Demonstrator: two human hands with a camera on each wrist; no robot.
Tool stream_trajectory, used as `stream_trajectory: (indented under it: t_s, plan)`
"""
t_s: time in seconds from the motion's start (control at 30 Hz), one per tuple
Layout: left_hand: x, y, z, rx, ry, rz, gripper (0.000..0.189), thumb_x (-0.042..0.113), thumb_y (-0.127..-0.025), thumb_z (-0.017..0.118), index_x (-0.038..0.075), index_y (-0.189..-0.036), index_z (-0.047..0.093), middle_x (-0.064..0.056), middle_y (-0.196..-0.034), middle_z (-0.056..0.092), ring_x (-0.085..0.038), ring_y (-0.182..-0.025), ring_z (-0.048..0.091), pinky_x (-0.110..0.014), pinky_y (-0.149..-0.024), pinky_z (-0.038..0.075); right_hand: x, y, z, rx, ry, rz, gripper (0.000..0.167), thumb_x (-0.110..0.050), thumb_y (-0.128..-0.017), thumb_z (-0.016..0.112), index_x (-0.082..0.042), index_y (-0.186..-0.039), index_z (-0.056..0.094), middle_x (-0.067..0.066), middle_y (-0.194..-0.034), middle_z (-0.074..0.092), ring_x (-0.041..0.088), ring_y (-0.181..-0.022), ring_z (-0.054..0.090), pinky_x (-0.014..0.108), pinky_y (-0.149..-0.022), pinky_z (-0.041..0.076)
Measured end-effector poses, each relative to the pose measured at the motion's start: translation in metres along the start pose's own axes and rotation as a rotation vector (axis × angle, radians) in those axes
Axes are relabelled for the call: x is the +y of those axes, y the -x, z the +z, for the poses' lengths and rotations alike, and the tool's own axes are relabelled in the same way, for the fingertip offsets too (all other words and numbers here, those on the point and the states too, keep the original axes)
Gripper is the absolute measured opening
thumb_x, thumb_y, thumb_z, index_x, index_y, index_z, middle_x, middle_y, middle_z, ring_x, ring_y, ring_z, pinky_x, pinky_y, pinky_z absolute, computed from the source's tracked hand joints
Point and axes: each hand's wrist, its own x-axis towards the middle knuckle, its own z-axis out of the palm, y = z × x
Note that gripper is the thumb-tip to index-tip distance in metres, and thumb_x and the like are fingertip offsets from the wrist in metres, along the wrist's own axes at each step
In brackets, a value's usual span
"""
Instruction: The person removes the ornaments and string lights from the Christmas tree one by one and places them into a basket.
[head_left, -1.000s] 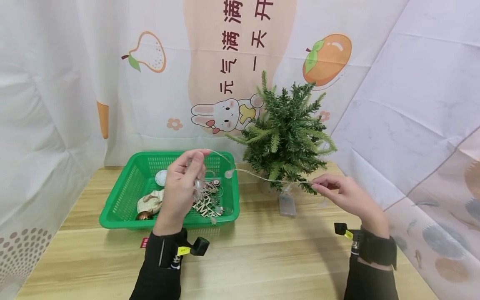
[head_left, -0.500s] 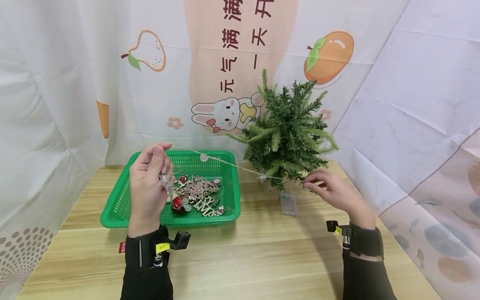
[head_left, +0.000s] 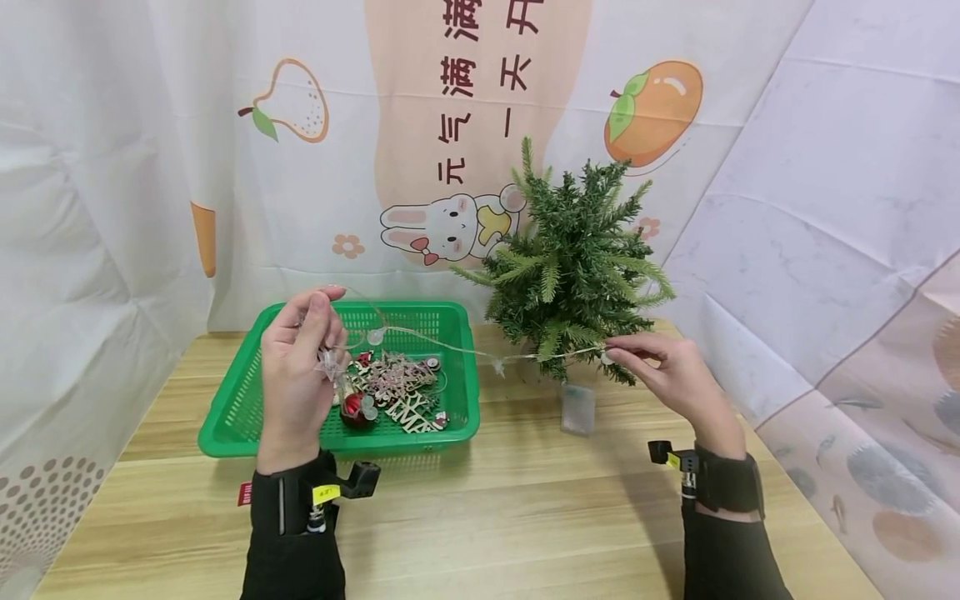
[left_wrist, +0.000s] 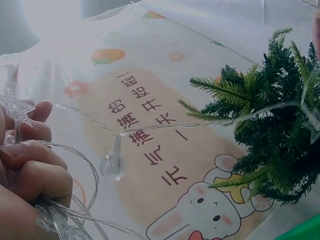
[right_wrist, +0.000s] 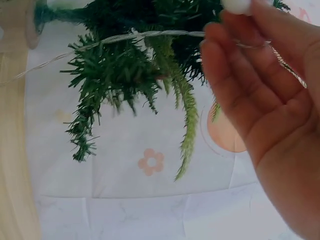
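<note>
A clear-wired string of fairy lights (head_left: 375,336) runs in a shallow sag between both hands. My left hand (head_left: 300,367), over the basket's left part, holds its bunched remainder. In the left wrist view, a star-shaped bulb (left_wrist: 17,107) sticks up from the fingers, and a round bulb (left_wrist: 114,162) dangles from the stretch beyond. My right hand (head_left: 667,375) pinches the string between thumb and fingers at the lower right side of a small artificial Christmas tree (head_left: 570,275). The right wrist view has the wire (right_wrist: 120,38) passing across the green branches.
A green plastic basket (head_left: 471,404) holds wooden cut-out ornaments (head_left: 397,379) and a red bauble (head_left: 355,408). Below the tree is a clear, flat box (head_left: 577,408). Printed cloth (head_left: 300,208) walls the back and sides of the wooden table (head_left: 510,517).
My left hand has moved left with the bunch, drawing out more string, then stayed put. My right hand has shifted slightly left and up. The string now sags more than half a second ago.
</note>
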Motion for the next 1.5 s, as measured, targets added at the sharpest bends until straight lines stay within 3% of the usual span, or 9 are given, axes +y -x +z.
stream_trajectory:
  t_s: [0.2,0.33,0.5,0.63,0.73,0.87,1.13,1.3,1.5]
  plan:
    - [-0.005,-0.002,0.000,0.019,-0.045,-0.007,0.033,0.021,-0.105,0.059,-0.008,-0.120,0.063,-0.002,-0.069,0.044,-0.011,-0.049,0.035,-0.019,-0.040,0.029,-0.012,-0.001,0.000,0.041,-0.118,-0.044,0.031,0.018,-0.079,0.076,0.000,-0.104,0.078,0.008,-0.096,0.076,0.001,-0.087,0.068,0.014,-0.078,0.053]
    - [-0.010,-0.003,0.000,0.008,-0.064,-0.004,0.027,0.012,-0.104,0.059,-0.008,-0.121,0.065,-0.001,-0.068,0.045,-0.009,-0.048,0.034,-0.018,-0.039,0.028,-0.021,-0.002,0.002,0.058,-0.207,-0.104,0.030,0.021,-0.079,0.074,0.002,-0.103,0.077,0.005,-0.093,0.075,0.005,-0.077,0.064,0.013,-0.066,0.051]
    - [-0.016,-0.002,0.003,-0.033,-0.174,-0.013,0.023,0.004,-0.102,0.061,-0.005,-0.122,0.067,0.002,-0.066,0.042,-0.010,-0.046,0.032,-0.021,-0.038,0.027,-0.036,-0.004,0.009,0.089,-0.328,-0.218,0.015,0.007,-0.088,0.074,0.008,-0.103,0.075,0.005,-0.090,0.073,0.006,-0.068,0.056,0.017,-0.056,0.044]
    - [-0.021,0.000,0.006,-0.086,-0.316,-0.054,0.028,0.006,-0.100,0.066,-0.002,-0.126,0.067,0.001,-0.067,0.039,-0.014,-0.046,0.029,-0.028,-0.040,0.023,-0.048,-0.006,0.016,0.107,-0.363,-0.261,0.016,-0.004,-0.091,0.075,0.005,-0.104,0.076,0.007,-0.092,0.074,0.007,-0.069,0.060,0.017,-0.054,0.045]
    - [-0.026,0.000,0.008,-0.145,-0.395,-0.101,0.032,0.010,-0.098,0.070,0.000,-0.128,0.067,-0.001,-0.067,0.038,-0.017,-0.049,0.027,-0.031,-0.045,0.022,-0.059,-0.007,0.022,0.105,-0.387,-0.233,0.015,0.001,-0.088,0.076,0.004,-0.103,0.076,0.007,-0.092,0.075,0.008,-0.069,0.065,0.017,-0.054,0.047]
    - [-0.033,0.001,0.010,-0.248,-0.443,-0.153,0.036,0.010,-0.095,0.073,0.005,-0.130,0.067,-0.003,-0.067,0.041,-0.019,-0.053,0.029,-0.030,-0.049,0.026,-0.069,-0.006,0.030,0.076,-0.451,-0.137,0.020,0.013,-0.082,0.077,0.002,-0.099,0.077,0.007,-0.089,0.075,0.008,-0.066,0.065,0.018,-0.053,0.048]
    - [-0.048,0.002,0.013,-0.497,-0.538,-0.268,0.043,0.015,-0.090,0.080,0.019,-0.131,0.068,-0.004,-0.068,0.040,-0.019,-0.057,0.032,-0.027,-0.055,0.031,-0.083,-0.008,0.051,0.019,-0.573,0.016,0.016,0.010,-0.085,0.076,-0.003,-0.095,0.074,0.011,-0.088,0.074,0.014,-0.069,0.070,0.023,-0.055,0.054]
    - [-0.057,0.004,0.019,-0.591,-0.565,-0.267,0.041,0.013,-0.090,0.080,0.016,-0.129,0.070,-0.005,-0.067,0.043,-0.019,-0.056,0.035,-0.029,-0.052,0.028,-0.088,-0.009,0.063,-0.038,-0.617,0.066,0.014,0.006,-0.088,0.076,-0.005,-0.097,0.075,0.010,-0.091,0.074,0.016,-0.071,0.070,0.024,-0.058,0.055]
    - [-0.066,0.008,0.033,-0.694,-0.610,-0.257,0.034,0.020,-0.089,0.081,0.019,-0.122,0.073,0.000,-0.068,0.047,-0.016,-0.053,0.037,-0.027,-0.050,0.029,-0.088,-0.009,0.075,-0.094,-0.632,0.047,0.015,0.007,-0.089,0.074,-0.004,-0.100,0.076,0.013,-0.091,0.074,0.017,-0.074,0.072,0.029,-0.063,0.059]
